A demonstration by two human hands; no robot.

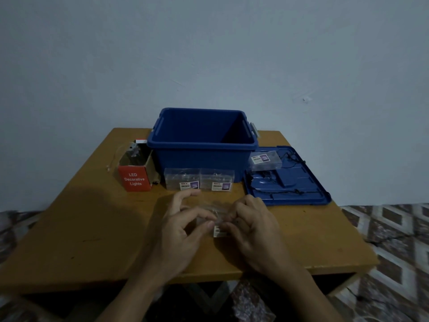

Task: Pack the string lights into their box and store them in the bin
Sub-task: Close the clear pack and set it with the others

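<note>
Bench [92, 228] reads as smooth wood with a dull sheen. Bin [202, 156] and lid [311, 182] are smooth blue plastic. Clear, glossy plastic on the nearest small box [219, 231] and the two cases [182, 178] behind; matt red cardboard on the carton [134, 181].

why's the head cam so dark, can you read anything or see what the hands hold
Head view: dim, bluish light, with a broad soft shadow on the table left of the hands; the wide lens bows the table edges; the red box print "LED Decorative Lights" is readable; the clear box pinched between left hand and right hand nearly vanishes, only its blurred label showing.
</note>
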